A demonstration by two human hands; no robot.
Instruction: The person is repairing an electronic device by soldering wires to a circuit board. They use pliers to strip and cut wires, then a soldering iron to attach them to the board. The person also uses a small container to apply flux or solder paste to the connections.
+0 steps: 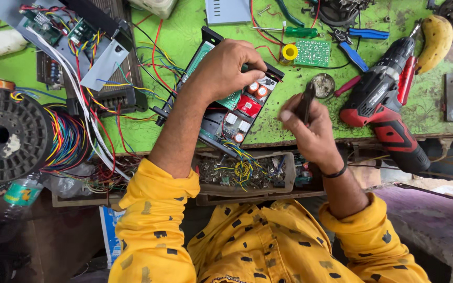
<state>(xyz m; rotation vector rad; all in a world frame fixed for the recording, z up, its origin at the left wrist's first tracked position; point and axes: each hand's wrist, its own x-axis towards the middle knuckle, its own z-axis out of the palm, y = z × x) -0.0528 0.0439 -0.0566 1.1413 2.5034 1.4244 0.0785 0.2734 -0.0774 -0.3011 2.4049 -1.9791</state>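
The left hand [226, 68] lies curled over the top of an open electronics chassis [221, 105], a black-framed unit tilted on the green workbench [184, 31], its fingers closed down on the far edge of the frame; what the fingertips press on is hidden under the hand itself. Below the hand the chassis shows a green circuit board, red and white blocks and round capacitor tops, with a bundle of coloured wires spilling from its near end into a tray of small parts [245, 173] set under the bench edge. The right hand [310, 128] is raised just to the right of the chassis, apart from it, fingers folded together around a dark slim tool [306, 102]; only its upper part shows and its tip is too dark to make out. A red and black cordless drill [389, 105] lies near the right hand, a banana [436, 36] beyond it, and blue-handled pliers [357, 44] and a yellow solder roll [289, 52] sit further back. At the left, a black wire spool [9, 133] is cut off by the picture edge, beside tangled coloured wires [69, 139].
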